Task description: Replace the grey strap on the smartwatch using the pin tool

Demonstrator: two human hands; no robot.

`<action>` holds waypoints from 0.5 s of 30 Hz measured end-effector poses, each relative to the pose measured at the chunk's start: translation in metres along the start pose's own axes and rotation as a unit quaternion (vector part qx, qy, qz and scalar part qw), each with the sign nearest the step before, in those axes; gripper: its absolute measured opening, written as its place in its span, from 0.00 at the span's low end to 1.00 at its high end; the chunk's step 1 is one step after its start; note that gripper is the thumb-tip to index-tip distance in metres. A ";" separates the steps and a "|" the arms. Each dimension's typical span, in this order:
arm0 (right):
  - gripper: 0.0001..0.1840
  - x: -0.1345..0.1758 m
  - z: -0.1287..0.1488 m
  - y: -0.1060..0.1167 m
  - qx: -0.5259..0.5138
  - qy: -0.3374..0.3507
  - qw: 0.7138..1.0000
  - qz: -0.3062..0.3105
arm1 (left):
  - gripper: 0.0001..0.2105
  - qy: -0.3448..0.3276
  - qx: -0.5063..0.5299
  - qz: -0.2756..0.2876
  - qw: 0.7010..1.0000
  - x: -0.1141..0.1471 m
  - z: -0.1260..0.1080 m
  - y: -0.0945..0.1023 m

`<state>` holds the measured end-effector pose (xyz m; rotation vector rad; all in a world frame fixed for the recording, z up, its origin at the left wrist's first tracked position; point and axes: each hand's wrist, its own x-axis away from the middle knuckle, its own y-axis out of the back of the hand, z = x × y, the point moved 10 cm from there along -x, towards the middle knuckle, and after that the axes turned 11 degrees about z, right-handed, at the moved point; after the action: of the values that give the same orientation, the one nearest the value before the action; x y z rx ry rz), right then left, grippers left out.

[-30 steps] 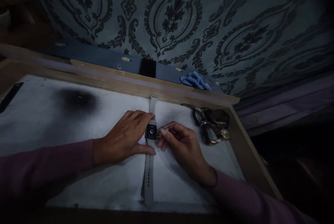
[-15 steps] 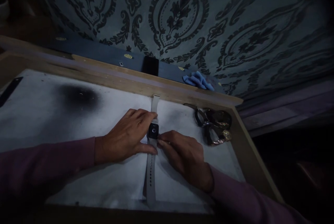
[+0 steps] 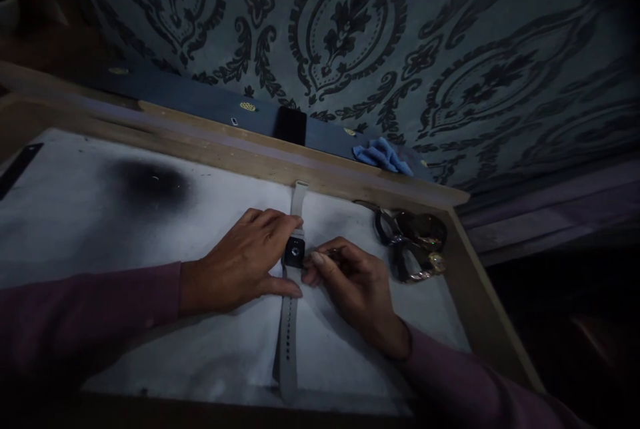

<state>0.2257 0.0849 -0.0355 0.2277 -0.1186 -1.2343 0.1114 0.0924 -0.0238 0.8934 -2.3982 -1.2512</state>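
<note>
A smartwatch (image 3: 295, 252) with a dark square face lies on the white sheet, its pale grey strap (image 3: 289, 356) stretched out straight above and below. From the left, my left hand (image 3: 237, 262) steadies it, fingers at the upper end of the case and thumb across the strap just below. Close against the right side of the case, my right hand (image 3: 353, 289) is closed in a pinch with thumb and fingers bent. Something small and thin glints between those fingers, too dark to name.
Several watches (image 3: 413, 242) lie heaped at the right inside the wooden-edged tray (image 3: 220, 149). Behind it are a black phone (image 3: 291, 126) and a crumpled blue cloth (image 3: 384, 154). A dark flat bar (image 3: 19, 169) lies at far left.
My right hand has turned and its fingers have curled, so the thumb now shows on top beside the watch. My left hand and the watch stay in place.
</note>
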 end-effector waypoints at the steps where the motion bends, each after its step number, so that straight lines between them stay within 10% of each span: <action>1: 0.14 0.000 0.000 0.000 0.000 -0.001 1.000 -0.002 | 0.36 0.001 0.001 -0.001 1.000 0.000 0.000 0.000; 15: 0.07 0.008 0.037 -0.011 0.258 0.117 0.958 0.033 | 0.37 -0.009 0.002 -0.004 1.000 0.001 -0.001 0.000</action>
<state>0.2099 0.0697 -0.0021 0.8162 -0.2402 -1.0825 0.1116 0.0912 -0.0236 0.8980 -2.4148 -1.2617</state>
